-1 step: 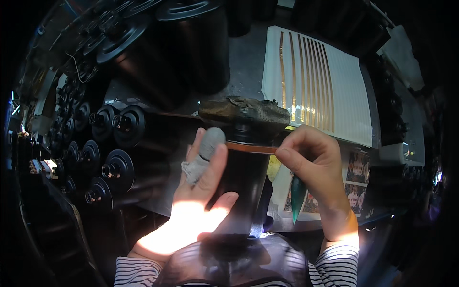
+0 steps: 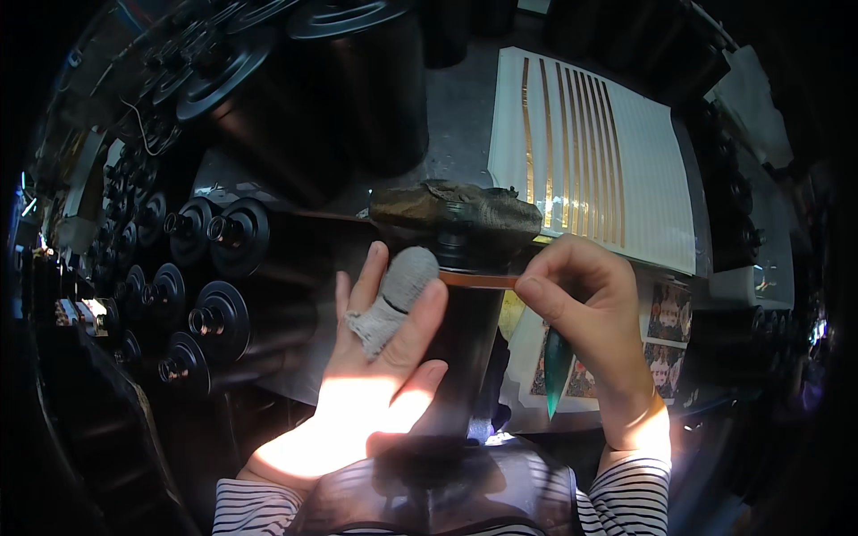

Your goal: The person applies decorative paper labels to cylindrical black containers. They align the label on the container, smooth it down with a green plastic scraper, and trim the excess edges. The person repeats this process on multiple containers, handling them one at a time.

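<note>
A dark cylinder (image 2: 460,357) stands upright before me with a copper-coloured strip (image 2: 478,280) running across near its top end. My left hand (image 2: 380,339) lies against the cylinder's left side with fingers stretched, and a grey cloth finger cover (image 2: 407,286) on one finger touches the strip. At the strip's right end my right hand (image 2: 581,290) pinches it between thumb and forefinger. Below that palm hangs a green pointed tool (image 2: 556,371); how it is held is hidden. Above the cylinder's top sits a worn, brownish block (image 2: 451,212).
On the table at the upper right lies a white sheet (image 2: 657,179) bearing several copper-coloured strips. Printed picture sheets (image 2: 666,317) lie nearer me. Several black cylinders with round flanged ends (image 2: 219,317) are stacked at the left; large black canisters (image 2: 357,98) stand behind.
My left hand has slid a little to the right along the strip, its covered finger now over more of it. The right hand keeps its pinch in the same place.
</note>
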